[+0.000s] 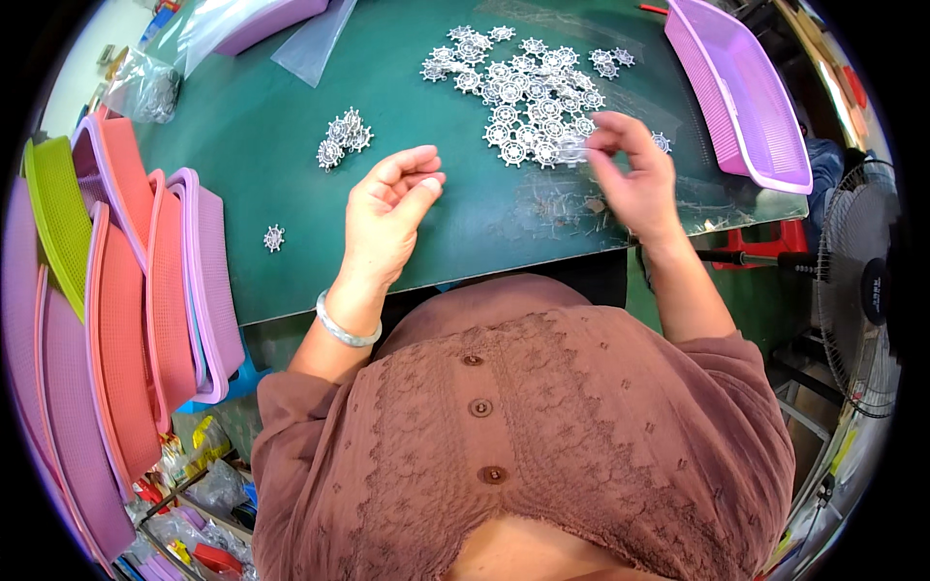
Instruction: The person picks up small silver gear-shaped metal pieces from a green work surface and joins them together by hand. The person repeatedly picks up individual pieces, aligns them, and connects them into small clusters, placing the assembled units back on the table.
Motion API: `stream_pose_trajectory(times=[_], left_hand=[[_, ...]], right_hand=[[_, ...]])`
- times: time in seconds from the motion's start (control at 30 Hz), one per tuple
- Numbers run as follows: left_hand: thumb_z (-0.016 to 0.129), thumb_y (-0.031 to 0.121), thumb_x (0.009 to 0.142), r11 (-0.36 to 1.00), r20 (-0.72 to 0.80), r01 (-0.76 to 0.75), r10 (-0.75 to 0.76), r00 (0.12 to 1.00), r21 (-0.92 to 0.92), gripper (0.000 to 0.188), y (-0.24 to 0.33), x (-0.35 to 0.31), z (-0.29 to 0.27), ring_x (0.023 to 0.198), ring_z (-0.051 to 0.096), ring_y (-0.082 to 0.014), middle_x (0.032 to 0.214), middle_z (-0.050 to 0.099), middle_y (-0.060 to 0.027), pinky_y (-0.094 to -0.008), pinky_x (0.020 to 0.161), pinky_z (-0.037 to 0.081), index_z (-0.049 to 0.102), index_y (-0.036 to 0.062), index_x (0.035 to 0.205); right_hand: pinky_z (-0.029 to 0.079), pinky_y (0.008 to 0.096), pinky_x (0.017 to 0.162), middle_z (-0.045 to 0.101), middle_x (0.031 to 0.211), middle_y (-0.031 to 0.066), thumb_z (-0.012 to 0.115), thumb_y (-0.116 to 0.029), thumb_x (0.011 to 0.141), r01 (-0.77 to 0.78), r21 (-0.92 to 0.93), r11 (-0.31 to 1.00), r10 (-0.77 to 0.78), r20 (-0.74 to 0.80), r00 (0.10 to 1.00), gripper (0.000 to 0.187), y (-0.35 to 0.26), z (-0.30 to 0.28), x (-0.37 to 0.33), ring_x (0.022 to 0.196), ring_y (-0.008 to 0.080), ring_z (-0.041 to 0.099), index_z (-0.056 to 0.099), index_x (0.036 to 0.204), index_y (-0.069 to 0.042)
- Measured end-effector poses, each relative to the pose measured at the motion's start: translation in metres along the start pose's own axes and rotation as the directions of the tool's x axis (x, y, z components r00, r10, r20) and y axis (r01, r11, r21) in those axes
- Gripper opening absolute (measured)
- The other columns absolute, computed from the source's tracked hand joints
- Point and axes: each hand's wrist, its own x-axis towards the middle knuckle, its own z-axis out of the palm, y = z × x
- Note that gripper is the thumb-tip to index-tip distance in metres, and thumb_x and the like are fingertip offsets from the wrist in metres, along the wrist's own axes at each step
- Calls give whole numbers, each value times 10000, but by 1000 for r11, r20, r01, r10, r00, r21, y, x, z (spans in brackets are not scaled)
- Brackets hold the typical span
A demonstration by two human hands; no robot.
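Silver charms shaped like ship's wheels lie in a wide heap [542, 92] on the green tabletop. A smaller cluster of the same charms [344, 137] sits to its left, and one lone charm [274, 238] is nearer the left edge. My left hand [395, 208] is raised over the table right of the small cluster, fingers curled in and thumb against them; whatever they may hold is hidden. At the heap's near right side, my right hand [635, 174] has thumb and fingers bent together. A pale blurred bit shows at its fingertips, too smeared to name.
A purple plastic basket [722, 145] stands at the table's right. Orange, purple and green baskets [126, 320] are stacked on the left. Clear plastic bags [315, 44] lie at the back left. A standing fan [857, 281] is beyond the right edge, near a red stool [760, 242].
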Motion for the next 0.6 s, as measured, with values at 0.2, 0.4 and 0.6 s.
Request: stream_pose_trajectory(times=[0.2,0.4,0.6], left_hand=[[575,2,819,976,-152,4,30,988,219,271,-9,0,-32,853,556,-96,988,601,-66,-219,767,453,568,-26,1088],[617,38,763,789,-296,-62,300,907,611,341,-6,12,-68,788,523,-92,1058,539,-57,-212,693,453,573,24,1101],[663,101,729,643,-335,43,339,879,765,464,5,14,-76,928,512,-144,1127,532,-80,-265,776,441,544,64,1176]], right_hand=[[472,289,666,598,756,79,602,60,690,-63,-451,890,21,-99,995,328,40,-63,-13,706,199,587,580,999,-47],[467,333,696,602,774,104,580,23,723,-113,-607,787,41,-132,990,281,50,-81,-10,748,251,588,590,990,-65],[462,330,740,601,823,107,583,19,728,-131,-577,806,84,-107,991,278,47,-80,-7,785,234,588,588,1000,-42]])
